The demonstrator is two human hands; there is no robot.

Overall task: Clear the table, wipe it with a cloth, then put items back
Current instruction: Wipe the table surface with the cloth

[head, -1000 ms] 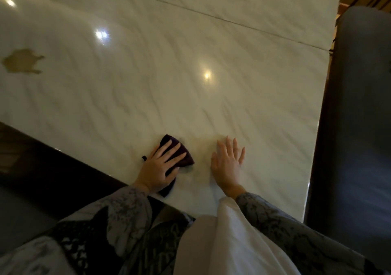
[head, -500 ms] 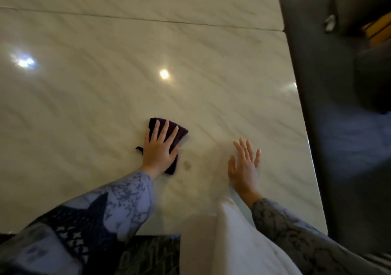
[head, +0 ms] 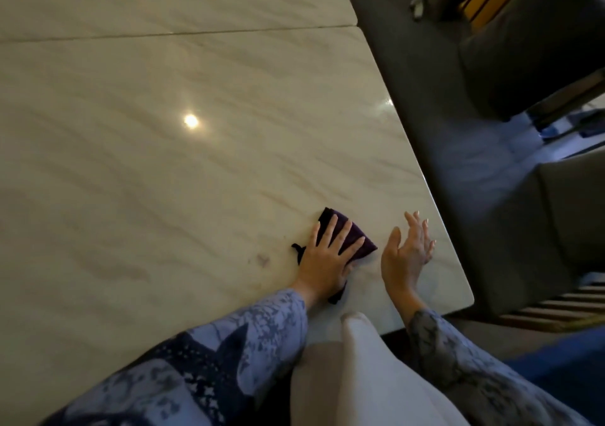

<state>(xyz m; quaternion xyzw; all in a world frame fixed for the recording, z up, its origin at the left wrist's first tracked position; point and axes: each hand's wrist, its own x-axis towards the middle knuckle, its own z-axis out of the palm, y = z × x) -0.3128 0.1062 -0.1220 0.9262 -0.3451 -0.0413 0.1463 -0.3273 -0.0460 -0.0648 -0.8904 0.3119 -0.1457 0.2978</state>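
- The surface (head: 196, 170) is a pale, glossy marble slab with nothing standing on the part in view, which fits the wiping stage of the task: things cleared off, none put back.
- The cloth (head: 355, 234), dark purple and folded small, lies flat on the surface near its right edge and close to the near corner; a thin dark tag or loop sticks out at its left side.
- The left hand (head: 327, 258) lies palm-down on the cloth, fingers straight and spread, pressing it to the marble rather than gripping it. A flat palm probably spreads the pressure for rubbing.
- The right hand (head: 407, 252) is just beside the cloth, fingers straight and apart, holding nothing. It seems tilted, thumb side raised; whether its outer edge touches the surface I cannot tell.
- A faint smudge (head: 263, 259) shows left of the cloth, likely a spot to wipe.
- Grey seats (head: 491, 196) stand beyond the right edge.
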